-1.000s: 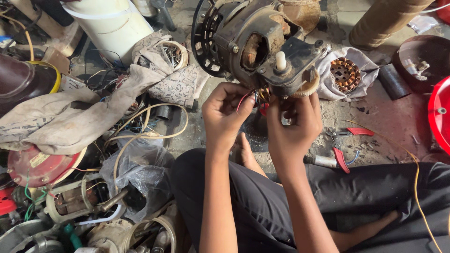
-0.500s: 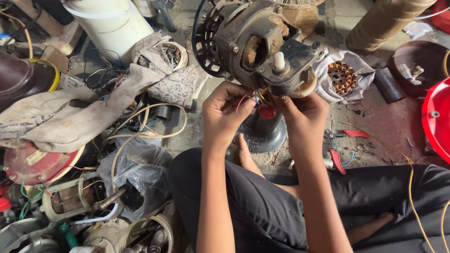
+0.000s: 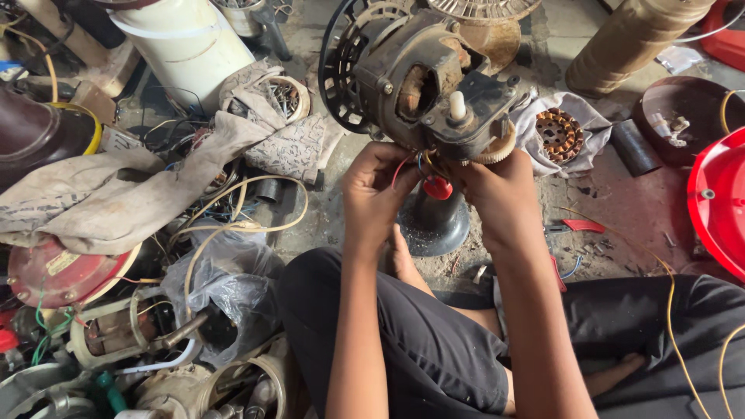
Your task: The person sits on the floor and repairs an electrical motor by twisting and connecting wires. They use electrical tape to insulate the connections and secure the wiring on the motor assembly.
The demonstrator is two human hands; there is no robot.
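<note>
Both hands (image 3: 380, 190) (image 3: 497, 194) on wires (image 3: 419, 164) under fan motor (image 3: 427, 85).

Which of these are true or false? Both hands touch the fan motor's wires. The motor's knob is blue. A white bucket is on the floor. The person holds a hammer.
1. True: the left hand and right hand pinch the wires under the fan motor.
2. False: the knob is white.
3. True: a white bucket stands at upper left.
4. False: no hammer; the hands hold only wires.
</note>
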